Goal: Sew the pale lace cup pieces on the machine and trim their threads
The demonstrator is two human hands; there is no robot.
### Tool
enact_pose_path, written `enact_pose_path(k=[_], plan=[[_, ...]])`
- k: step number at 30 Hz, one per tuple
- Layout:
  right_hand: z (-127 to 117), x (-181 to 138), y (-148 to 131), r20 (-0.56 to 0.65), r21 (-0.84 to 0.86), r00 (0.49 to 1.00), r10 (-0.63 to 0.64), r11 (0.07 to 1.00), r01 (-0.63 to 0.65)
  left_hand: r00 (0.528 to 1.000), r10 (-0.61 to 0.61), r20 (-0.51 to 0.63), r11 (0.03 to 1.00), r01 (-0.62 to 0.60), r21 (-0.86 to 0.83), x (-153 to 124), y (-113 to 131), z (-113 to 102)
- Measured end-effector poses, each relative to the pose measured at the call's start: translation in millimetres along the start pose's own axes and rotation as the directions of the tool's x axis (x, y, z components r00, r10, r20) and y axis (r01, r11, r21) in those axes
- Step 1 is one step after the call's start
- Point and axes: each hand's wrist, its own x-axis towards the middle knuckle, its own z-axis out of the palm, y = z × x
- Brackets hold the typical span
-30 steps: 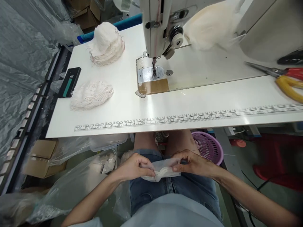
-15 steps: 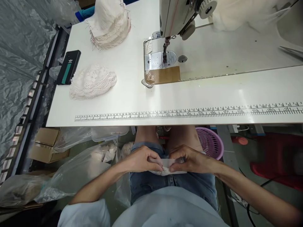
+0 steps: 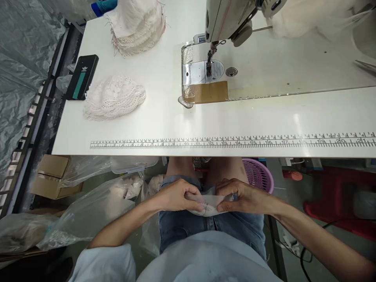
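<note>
Over my lap, below the table's front edge, both hands pinch a small clear plastic bag of white fabric pieces (image 3: 208, 204). My left hand (image 3: 176, 196) grips its left end with curled fingers. My right hand (image 3: 239, 196) grips its right end the same way. The bag rests on my denim shorts. Up on the white table (image 3: 264, 117), a sewing machine (image 3: 232, 19) stands with its needle over the metal plate (image 3: 202, 72).
A flat pile of white lace pieces (image 3: 113, 98) and a taller stack (image 3: 138, 23) lie at the table's left, beside a black phone (image 3: 82, 76). A ruler strip (image 3: 235, 141) runs along the front edge. Under the table are a purple basket (image 3: 260, 176), plastic bags (image 3: 94, 207) and cardboard boxes (image 3: 51, 176).
The view has tilted down and closer, so the table and machine sit higher in frame. My hands have drawn closer together on the small bag, still over my lap.
</note>
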Motion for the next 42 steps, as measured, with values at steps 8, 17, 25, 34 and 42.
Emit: enact_pose_path(k=[8, 17, 25, 34, 42], plan=[[3.5, 2.2, 0.4, -0.029, 0.030, 0.998, 0.064, 0.998, -0.063, 0.999, 0.030, -0.023, 1.000, -0.030, 0.004, 2.5, 2.7, 0.9], [6.1, -2.0, 5.6, -0.040, 0.147, 0.996, 0.084, 0.986, -0.077, 0.998, 0.048, -0.043, 0.999, -0.048, -0.011, 3.2, 4.6, 1.8], [1.8, -13.6, 9.0, -0.077, 0.164, 0.994, 0.074, 0.985, -0.061, 0.994, -0.018, -0.107, 0.994, 0.006, -0.109, -0.4, -3.9, 3.5], [3.0, -16.0, 7.2, -0.113, 0.083, 0.993, -0.016, 0.996, 0.026, 0.986, -0.029, -0.165, 0.984, -0.001, -0.180, -1.4, -8.6, 5.8], [1.3, -15.6, 8.6, -0.118, 0.136, 0.993, 0.008, 0.991, 0.008, 0.988, -0.115, -0.103, 0.887, 0.055, -0.458, 5.2, -6.8, 11.9]])
